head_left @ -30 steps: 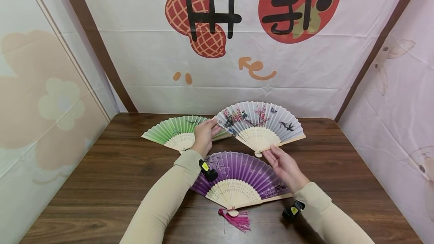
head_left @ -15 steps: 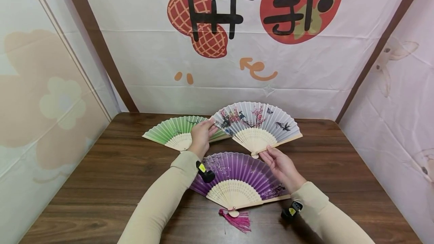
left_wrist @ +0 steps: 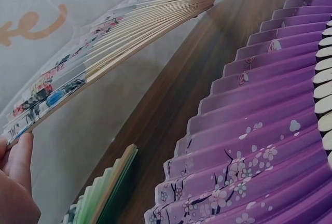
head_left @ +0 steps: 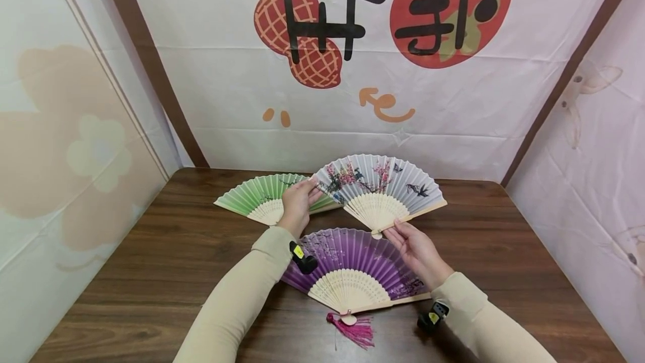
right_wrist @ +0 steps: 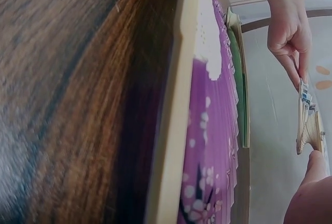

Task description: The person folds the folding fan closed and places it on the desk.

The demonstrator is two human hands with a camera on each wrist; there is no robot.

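A white folding fan (head_left: 375, 189) printed with pink blossoms and dark birds is spread out and held up over the table by both hands. My left hand (head_left: 296, 206) pinches its left outer corner. At its lower right, my right hand (head_left: 415, 245) grips the outer rib close to the pivot. In the left wrist view the white fan (left_wrist: 104, 47) is tilted, well above the wood. Below it a purple folding fan (head_left: 353, 251) lies spread, its magenta tassel (head_left: 355, 332) toward the front. Behind my left hand a green folding fan (head_left: 252, 195) is partly hidden.
The brown wooden table (head_left: 176, 273) carries the fans. A white printed cloth (head_left: 227, 88) stands upright at its back edge, with more cloth panels at left (head_left: 45, 184) and right (head_left: 594, 184).
The white fan and both hands have shifted slightly left. The purple and green fans stay where they lay; the whole view has drifted a little.
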